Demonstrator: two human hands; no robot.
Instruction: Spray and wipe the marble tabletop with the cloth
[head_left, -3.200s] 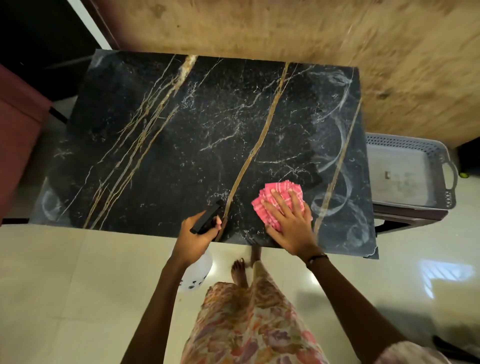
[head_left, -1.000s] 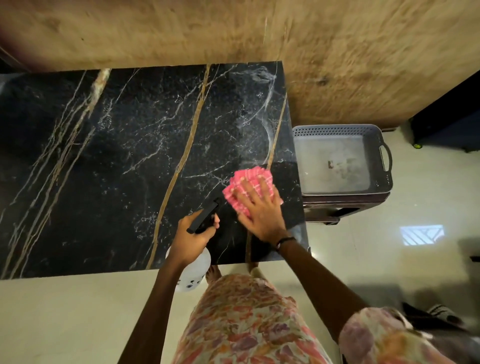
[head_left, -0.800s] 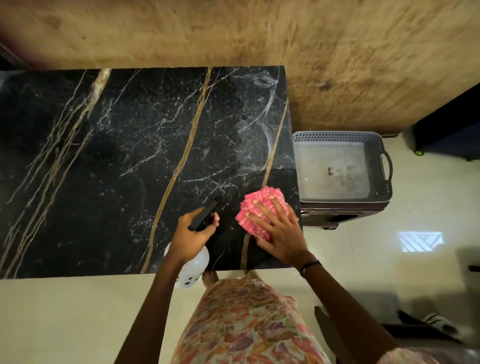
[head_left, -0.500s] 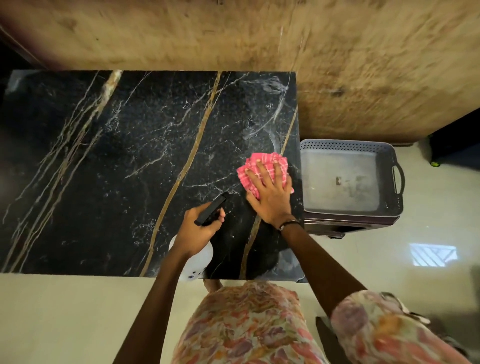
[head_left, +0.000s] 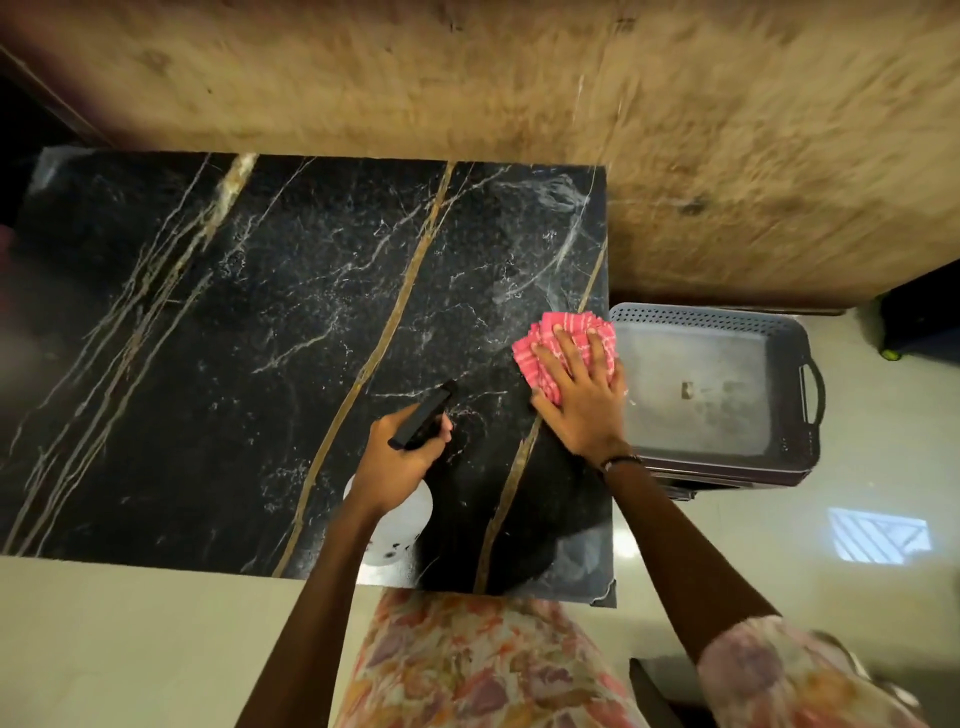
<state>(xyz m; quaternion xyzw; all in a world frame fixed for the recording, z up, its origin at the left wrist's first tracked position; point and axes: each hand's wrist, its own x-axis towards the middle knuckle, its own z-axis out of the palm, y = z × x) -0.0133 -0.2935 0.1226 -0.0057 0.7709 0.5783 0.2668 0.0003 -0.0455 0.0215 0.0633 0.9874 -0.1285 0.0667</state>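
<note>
Marble tabletop (head_left: 260, 338) (glossy black, gold-veined): right hand (head_left: 584, 405) flat on striped cloth (head_left: 545, 343), left hand (head_left: 397, 460) gripping sprayer (head_left: 423, 421).

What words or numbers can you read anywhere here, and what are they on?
No text can be read.
Spray bottle in the left hand: small dark marks on its white body, too blurred to read.
Grey basket: a small patch on its floor, too small to read.
Pink cloth and marble tabletop: no writing.

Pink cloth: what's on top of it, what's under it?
The right hand lies flat on the pink cloth, pressing it to the marble tabletop at its right edge. The marble directly beneath is covered.
</note>
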